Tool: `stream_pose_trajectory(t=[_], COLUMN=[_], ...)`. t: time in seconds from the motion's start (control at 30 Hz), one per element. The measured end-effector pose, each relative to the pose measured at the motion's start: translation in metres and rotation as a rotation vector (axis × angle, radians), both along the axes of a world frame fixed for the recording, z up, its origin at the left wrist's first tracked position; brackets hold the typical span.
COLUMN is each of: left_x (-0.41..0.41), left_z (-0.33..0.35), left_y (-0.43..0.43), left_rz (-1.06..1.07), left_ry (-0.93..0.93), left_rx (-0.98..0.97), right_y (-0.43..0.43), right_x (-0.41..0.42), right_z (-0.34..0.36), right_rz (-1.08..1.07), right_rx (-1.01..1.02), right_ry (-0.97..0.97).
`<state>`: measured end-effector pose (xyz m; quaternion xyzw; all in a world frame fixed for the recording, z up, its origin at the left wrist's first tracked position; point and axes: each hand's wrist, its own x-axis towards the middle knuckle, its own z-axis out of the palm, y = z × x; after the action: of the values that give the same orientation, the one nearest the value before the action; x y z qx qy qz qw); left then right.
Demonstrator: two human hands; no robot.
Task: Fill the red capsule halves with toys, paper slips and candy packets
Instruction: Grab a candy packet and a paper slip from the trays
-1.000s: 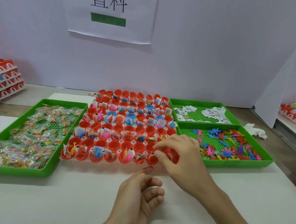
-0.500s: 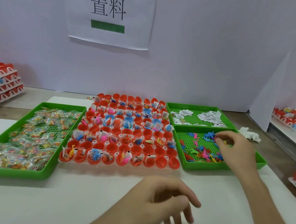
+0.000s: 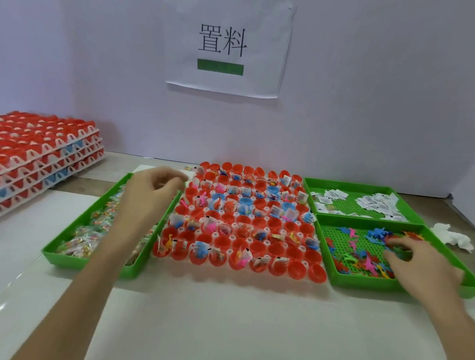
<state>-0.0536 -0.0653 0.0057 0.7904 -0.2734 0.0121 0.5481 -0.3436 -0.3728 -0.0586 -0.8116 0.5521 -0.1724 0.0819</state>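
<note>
A rack of red capsule halves point(image 3: 296, 269) stands in the middle of the white table; many hold toys, slips or packets, several in the front rows are bare. My left hand point(image 3: 148, 199) hovers over the green tray of candy packets point(image 3: 88, 239) on the left, fingers curled, nothing visible in it. My right hand point(image 3: 419, 262) rests in the green tray of small coloured plastic toys point(image 3: 352, 247) on the right, fingertips down among them. Behind that tray, a green tray of white paper slips point(image 3: 375, 203).
A stack of white racks with red and blue capsule halves point(image 3: 32, 162) sits at the far left. Crumpled white tissue point(image 3: 451, 237) lies right of the trays. A paper sign point(image 3: 226, 41) hangs on the white wall behind.
My right hand left the front row of capsules and went into the toy tray. My left hand rose from the table in front and reached over the candy tray. The view shifted left.
</note>
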Motion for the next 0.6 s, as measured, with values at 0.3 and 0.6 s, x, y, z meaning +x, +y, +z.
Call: stream_pose_trajectory(t=[0.3, 0.6], left_x=[0.054, 0.056], left_z=[-0.053, -0.061], left_y=[0.024, 0.025], left_rz=[0.196, 0.212], left_ry=[0.01, -0.015], left_rx=[0.498, 0.452], right_y=[0.009, 0.017], right_x=[0.001, 0.006], right_z=[0.002, 0.011], right_rz=[0.009, 0.024], right_rx=[-0.021, 0.038], right_ry=[-0.14, -0.408])
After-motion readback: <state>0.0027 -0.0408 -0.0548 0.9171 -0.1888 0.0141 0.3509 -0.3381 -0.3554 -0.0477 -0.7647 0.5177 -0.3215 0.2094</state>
